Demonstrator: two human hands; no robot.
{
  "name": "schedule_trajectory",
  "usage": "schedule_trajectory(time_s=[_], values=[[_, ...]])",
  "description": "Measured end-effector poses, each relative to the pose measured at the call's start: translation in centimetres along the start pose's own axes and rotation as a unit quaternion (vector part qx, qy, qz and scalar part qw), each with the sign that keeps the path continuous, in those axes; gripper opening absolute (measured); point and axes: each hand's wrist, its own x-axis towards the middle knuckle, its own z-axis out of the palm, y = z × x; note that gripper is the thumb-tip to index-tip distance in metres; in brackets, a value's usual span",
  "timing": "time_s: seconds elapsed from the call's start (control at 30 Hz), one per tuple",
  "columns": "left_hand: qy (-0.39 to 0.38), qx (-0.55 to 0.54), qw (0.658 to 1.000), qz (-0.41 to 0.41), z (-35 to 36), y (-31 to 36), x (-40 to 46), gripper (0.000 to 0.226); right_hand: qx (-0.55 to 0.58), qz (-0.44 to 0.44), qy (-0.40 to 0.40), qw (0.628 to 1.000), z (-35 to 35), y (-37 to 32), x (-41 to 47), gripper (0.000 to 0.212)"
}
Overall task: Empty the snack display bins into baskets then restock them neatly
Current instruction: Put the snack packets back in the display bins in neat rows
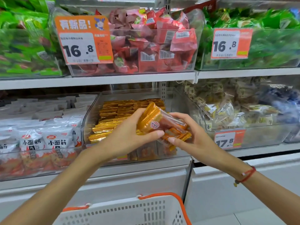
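- In front of the middle clear bin (90, 117), left hand (129, 135) and right hand (191, 137) together grasp a bundle of gold snack packets (160, 124).
- Far rows stand neatly stacked; restocking looks partly done.
- White basket (129, 210) waits near, below.

Bright even light, blurred edges, wide-angle bowing

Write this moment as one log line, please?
hands: left and right both grip packets | where: above bin of gold packets | basket: below, contents unseen
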Motion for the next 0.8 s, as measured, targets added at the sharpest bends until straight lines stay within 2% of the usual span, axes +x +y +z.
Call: schedule_trajectory(time_s=[0.07,0.13,0.2,0.27,0.37,0.47,0.53,0.7,0.8], values=[[-0.011,0.0,1.0,0.004,0.3,-0.1,0.9,0.072,-0.038,-0.013,-0.001,0.999,-1.0,0.3,0.4,0.061],[-0.009,0.004,1.0,0.016,0.3,-0.2,1.9,0.058,-0.081,-0.022,-0.01,0.996,-2.0,0.6,0.9,0.066],[0.024,0.015,0.999,0.024,0.2,-0.6,3.1,0.045,-0.089,-0.01,-0.017,0.996,-2.8,1.1,1.3,0.071],[0.088,0.022,0.996,0.022,-0.2,-1.7,4.6,0.046,-0.107,-0.001,0.0,0.994,-3.8,2.1,1.7,0.073],[0.178,0.01,0.984,0.013,-0.6,-3.4,7.2,0.05,-0.2,-0.033,0.078,0.976,-5.0,4.6,2.5,0.067],[0.243,0.025,0.97,0.0,0.0,-4.7,10.7,0.042,-0.312,-0.074,0.19,0.928,-5.5,6.8,3.5,0.058],[0.249,0.063,0.966,0.009,0.6,-5.5,13.4,0.042,-0.334,-0.076,0.213,0.915,-5.5,7.8,4.0,0.055],[0.216,0.173,0.96,0.047,2.5,-7.9,19.3,0.056,-0.415,-0.07,0.214,0.882,-5.2,8.6,4.5,0.05],[0.187,0.229,0.953,0.06,3.3,-8.7,21.4,0.054,-0.433,-0.06,0.203,0.876,-5.1,8.6,4.6,0.048]])
